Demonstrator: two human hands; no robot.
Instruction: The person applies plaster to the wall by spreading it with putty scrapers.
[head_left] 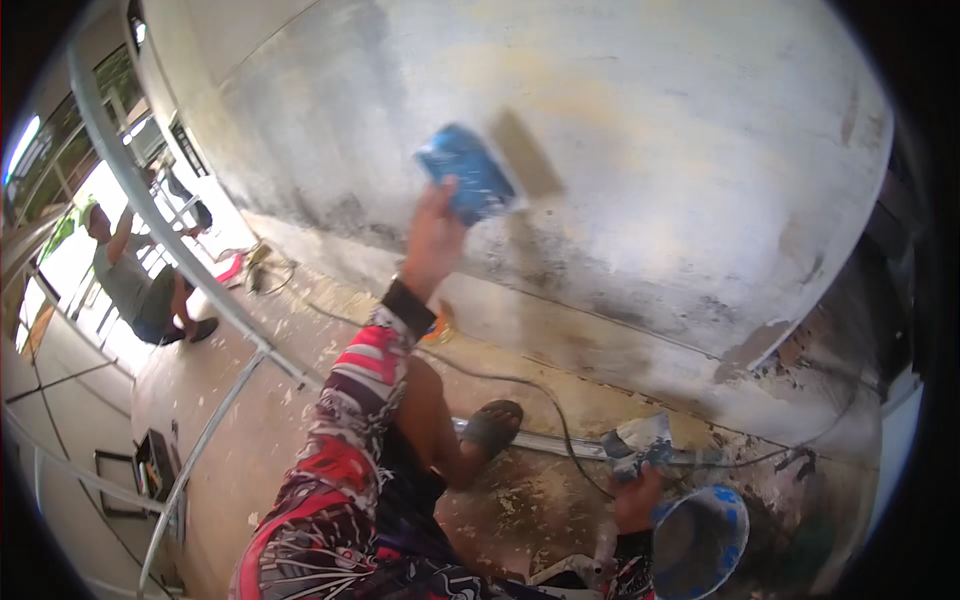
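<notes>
My left hand is raised before the wall and closed around a blue putty spreader smeared with white. The spreader is blurred and tilted, and its shadow falls on the wall just to its right; whether its edge touches the wall I cannot tell. Low on the right, my right hand grips a putty knife whose broad blade carries pale and grey filler. Beside that hand stands a bucket with a blue-and-white rim. The wall is patchy white and grey, with dark stains along its lower part.
A cable runs along the floor by the wall, near my sandalled foot. Metal scaffold tubes cross the left side. Another person crouches beyond them by a bright opening. A dark toolbox sits at the lower left.
</notes>
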